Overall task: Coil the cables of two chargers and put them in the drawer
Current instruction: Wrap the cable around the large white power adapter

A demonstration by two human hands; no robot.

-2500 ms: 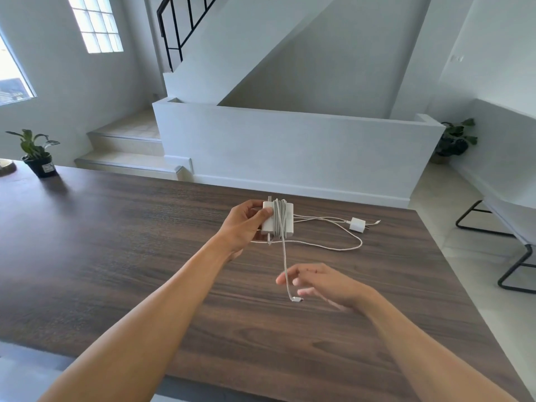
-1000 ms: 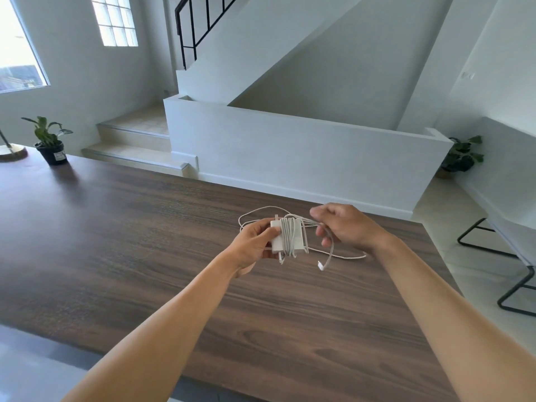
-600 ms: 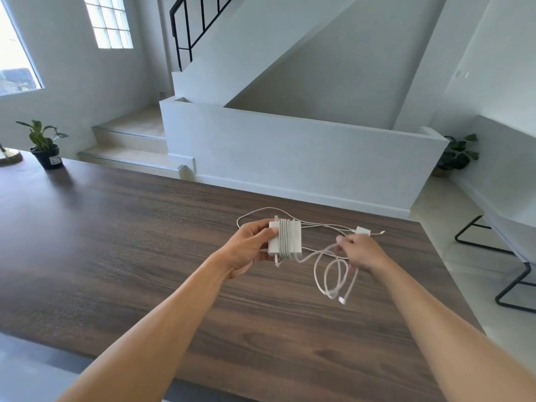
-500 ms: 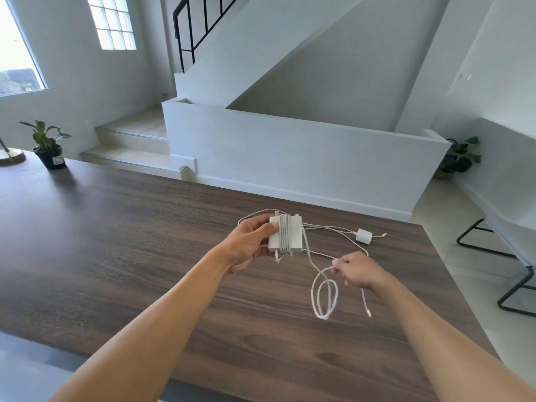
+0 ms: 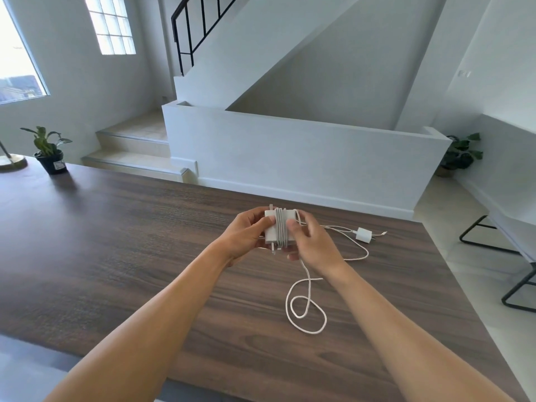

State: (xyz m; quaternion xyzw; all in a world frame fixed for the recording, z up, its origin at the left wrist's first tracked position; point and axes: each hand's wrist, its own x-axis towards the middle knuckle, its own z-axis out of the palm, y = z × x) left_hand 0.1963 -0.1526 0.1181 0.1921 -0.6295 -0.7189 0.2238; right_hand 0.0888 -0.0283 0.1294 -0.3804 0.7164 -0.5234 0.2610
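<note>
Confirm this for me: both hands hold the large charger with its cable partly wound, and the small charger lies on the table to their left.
Wrong side. In the head view the small charger lies on the table to the right of the hands. The rest stands: left hand and right hand both hold the large charger, cable partly wound.

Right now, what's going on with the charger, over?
Left grip holds big charger. Right grip pinches its cable, part wound, rest loose on table. Small charger untouched; nothing in the way.
</note>
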